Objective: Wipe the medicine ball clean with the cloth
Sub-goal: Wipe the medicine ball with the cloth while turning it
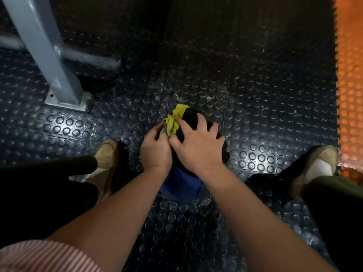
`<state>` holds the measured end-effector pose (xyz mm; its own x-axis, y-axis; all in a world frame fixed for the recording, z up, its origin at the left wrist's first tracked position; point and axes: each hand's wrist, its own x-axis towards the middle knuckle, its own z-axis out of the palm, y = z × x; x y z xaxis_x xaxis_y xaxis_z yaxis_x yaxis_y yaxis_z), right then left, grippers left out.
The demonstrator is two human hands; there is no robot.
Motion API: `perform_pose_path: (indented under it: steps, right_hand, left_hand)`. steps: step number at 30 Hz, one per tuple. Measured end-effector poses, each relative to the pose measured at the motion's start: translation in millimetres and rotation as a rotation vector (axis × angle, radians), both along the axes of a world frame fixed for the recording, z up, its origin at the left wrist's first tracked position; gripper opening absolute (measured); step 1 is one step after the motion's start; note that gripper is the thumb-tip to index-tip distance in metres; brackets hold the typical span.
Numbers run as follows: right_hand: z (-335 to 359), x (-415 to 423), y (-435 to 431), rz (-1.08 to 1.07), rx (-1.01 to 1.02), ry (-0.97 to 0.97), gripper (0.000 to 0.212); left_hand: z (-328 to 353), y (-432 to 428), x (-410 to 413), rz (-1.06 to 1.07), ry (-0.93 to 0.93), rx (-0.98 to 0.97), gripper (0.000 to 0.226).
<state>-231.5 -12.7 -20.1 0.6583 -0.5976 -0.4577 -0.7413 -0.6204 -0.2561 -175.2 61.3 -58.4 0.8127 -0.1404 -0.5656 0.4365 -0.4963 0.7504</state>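
The medicine ball (191,119) is black on top with a blue lower part, and it rests on the studded rubber floor between my feet. A crumpled yellow-green cloth (173,121) lies against the ball's upper left side. My left hand (156,149) grips the cloth, fingers curled round its near end. Spread fingers of my right hand (197,147) lie flat over the top of the ball, the thumb touching the cloth. Both hands hide much of the ball.
A grey metal machine leg (59,75) with a base plate stands at the left, a grey crossbar behind it. An orange studded mat (349,85) runs along the right edge. My shoes (107,154) flank the ball on the dark floor.
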Motion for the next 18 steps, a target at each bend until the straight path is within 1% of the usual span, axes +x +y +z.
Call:
perform_pose_path:
  steps: [2,5,7,8,10,12,15,18]
  right_hand:
    - [-4,24,-9,0.023,0.016,0.099,0.052]
    - [-16,59,-32,0.046,0.135,0.26,0.063]
    - [-21,68,-46,0.029,0.223,0.297,0.065]
    - [-22,66,-49,0.019,0.232,0.275,0.062]
    - [-19,48,-48,-0.037,0.185,0.157,0.053]
    - [-14,17,-28,-0.14,0.068,-0.004,0.048]
    - [-18,-35,23,-0.303,-0.121,-0.295,0.052]
    - [-40,-68,52,-0.349,-0.214,-0.577,0.05]
  left_hand:
    - [1,5,-6,0.018,-0.033,0.011,0.029]
    - [-2,5,-10,-0.021,-0.072,0.056,0.03]
    - [-2,2,-9,0.014,-0.036,0.062,0.031]
    - [-2,-1,-8,0.044,-0.001,0.06,0.032]
    - [0,-7,-4,0.094,0.062,0.066,0.03]
    - [2,-11,0,0.116,0.096,0.077,0.029]
    - [6,-13,7,0.077,0.099,0.108,0.027]
    - [6,-9,7,0.073,0.108,0.076,0.027]
